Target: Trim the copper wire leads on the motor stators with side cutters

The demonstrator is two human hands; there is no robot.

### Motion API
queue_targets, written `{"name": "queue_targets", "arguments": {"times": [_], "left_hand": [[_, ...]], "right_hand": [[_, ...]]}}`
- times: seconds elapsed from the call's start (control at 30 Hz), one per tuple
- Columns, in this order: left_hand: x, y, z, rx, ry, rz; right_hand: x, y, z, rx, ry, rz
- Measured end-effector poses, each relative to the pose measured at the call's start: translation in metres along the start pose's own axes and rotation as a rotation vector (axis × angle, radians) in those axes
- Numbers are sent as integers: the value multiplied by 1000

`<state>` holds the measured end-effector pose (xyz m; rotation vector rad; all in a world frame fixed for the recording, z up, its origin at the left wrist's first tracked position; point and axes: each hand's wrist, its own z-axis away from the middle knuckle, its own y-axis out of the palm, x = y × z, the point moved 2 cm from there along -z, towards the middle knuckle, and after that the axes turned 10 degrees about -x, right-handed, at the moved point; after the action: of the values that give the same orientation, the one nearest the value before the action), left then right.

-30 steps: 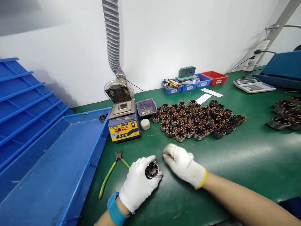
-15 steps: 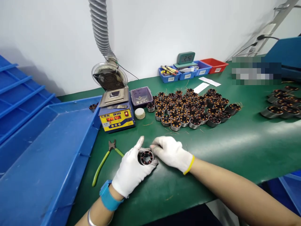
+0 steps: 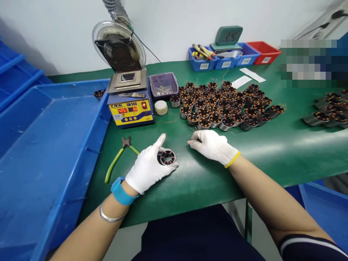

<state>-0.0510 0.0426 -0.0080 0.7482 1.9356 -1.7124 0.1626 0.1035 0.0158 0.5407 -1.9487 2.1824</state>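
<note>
My left hand (image 3: 145,168), in a white glove, is wrapped round a motor stator (image 3: 163,158), a short metal cylinder with dark slots and copper windings inside. Its open end faces up towards me, and the thumb points away from it. To the right, my gloved right hand (image 3: 210,145) has thumb and fingertips pinched together above the bench. Whatever is between those fingertips is too small to make out. Just beyond it stand many more stators (image 3: 227,123) in a cluster, fine copper wires sticking out. Green-handled cutting pliers (image 3: 115,161) lie left of my left hand.
A solder pot (image 3: 130,108) stands behind the pliers under a fume hood (image 3: 119,47). Beside it are a purple bin (image 3: 176,92) and a round white block (image 3: 161,107). A large blue tray (image 3: 51,145) borders the left; small boxes (image 3: 205,66) line the back.
My right hand has moved away from the stator to the right, towards the cluster. My left hand still holds the stator. The camera view has tilted downward.
</note>
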Motion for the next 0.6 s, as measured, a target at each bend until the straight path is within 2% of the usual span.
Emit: {"name": "queue_targets", "arguments": {"times": [0.23, 0.3, 0.37, 0.43, 0.47, 0.53, 0.6], "left_hand": [[-3, -1, 0, 8, 20, -22], [-3, -1, 0, 21, 26, -31], [-4, -2, 0, 38, 20, -41], [-3, -2, 0, 51, 8, -55], [-3, -2, 0, 52, 9, -62], [-2, -1, 0, 42, 26, -73], [0, 0, 0, 33, 44, -86]], "right_hand": [[-17, -6, -7, -10, 15, 101], [-23, -13, -7, -108, 49, 113], [-24, -21, -3, -284, 31, -16], [-17, -23, 3, -406, -136, -231], [-10, -22, 7, -414, -266, -309], [5, -11, 14, -334, -518, -340], [19, 4, 19, -202, -631, -258]]}}
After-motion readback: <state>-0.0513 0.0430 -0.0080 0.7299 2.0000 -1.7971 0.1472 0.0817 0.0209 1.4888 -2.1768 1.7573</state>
